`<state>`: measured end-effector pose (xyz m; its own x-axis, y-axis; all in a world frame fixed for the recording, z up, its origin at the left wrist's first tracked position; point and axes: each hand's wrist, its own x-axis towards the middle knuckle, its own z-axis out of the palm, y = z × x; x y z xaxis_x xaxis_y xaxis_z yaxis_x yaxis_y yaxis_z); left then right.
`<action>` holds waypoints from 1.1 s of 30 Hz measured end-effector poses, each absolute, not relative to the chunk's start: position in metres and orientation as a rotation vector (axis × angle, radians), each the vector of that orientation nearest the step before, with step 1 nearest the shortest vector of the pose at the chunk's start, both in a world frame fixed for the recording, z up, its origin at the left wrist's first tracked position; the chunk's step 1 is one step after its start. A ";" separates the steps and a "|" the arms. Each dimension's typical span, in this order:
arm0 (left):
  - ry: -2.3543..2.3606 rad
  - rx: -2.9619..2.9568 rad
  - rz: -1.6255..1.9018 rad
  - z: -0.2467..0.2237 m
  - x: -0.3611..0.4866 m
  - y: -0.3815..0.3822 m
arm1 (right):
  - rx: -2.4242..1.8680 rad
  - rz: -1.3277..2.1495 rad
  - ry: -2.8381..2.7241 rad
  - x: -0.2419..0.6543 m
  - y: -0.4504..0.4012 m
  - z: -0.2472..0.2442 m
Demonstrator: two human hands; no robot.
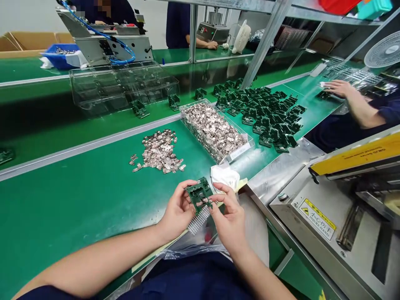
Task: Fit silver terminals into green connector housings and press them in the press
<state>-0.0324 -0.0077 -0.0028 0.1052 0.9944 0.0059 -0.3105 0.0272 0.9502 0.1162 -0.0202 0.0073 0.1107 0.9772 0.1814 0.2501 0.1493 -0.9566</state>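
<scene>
Green table (78, 200) on my feed: left hand (178, 214) curled round circuit board (200, 193), right hand (230, 221) pinching its edge. Board looks mid-work, I judge; loose metal pieces (162, 154) beyond left hand, heaped boards (262, 114) beyond right.

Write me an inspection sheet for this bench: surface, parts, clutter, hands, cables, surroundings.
Surface: green worktop, glossy, no spill seen.
Parts: loose metal pieces in a pile; more fill a clear box; green boards heaped beyond it.
Clutter: crumpled white cloth near the box.
Hands: left hand holds a circuit board; right hand has its fingers at the board's right edge.
Cables: blue tubing loops at the far machine; nothing seen across the near worktop.
Surroundings: machine with warning label at right; other people nearby.
</scene>
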 end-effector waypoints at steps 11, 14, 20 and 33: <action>0.827 1.141 1.252 -0.013 -0.036 -0.012 | -1.379 0.691 -1.469 0.106 -0.020 0.001; 0.876 1.159 1.278 -0.014 -0.036 -0.013 | -1.379 0.706 -1.448 0.104 -0.021 0.001; 0.960 1.128 1.281 -0.011 -0.034 -0.015 | -1.303 1.022 -1.200 0.100 -0.024 -0.001; 1.052 1.058 1.211 -0.004 -0.029 -0.023 | -1.252 1.187 -0.909 0.098 -0.034 0.002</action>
<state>-0.0292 -0.0232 -0.0036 0.0638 0.9968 -0.0480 -0.1871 0.0592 0.9806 0.0980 -0.0336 0.0017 0.1942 0.9756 -0.1023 -0.1555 -0.0724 -0.9852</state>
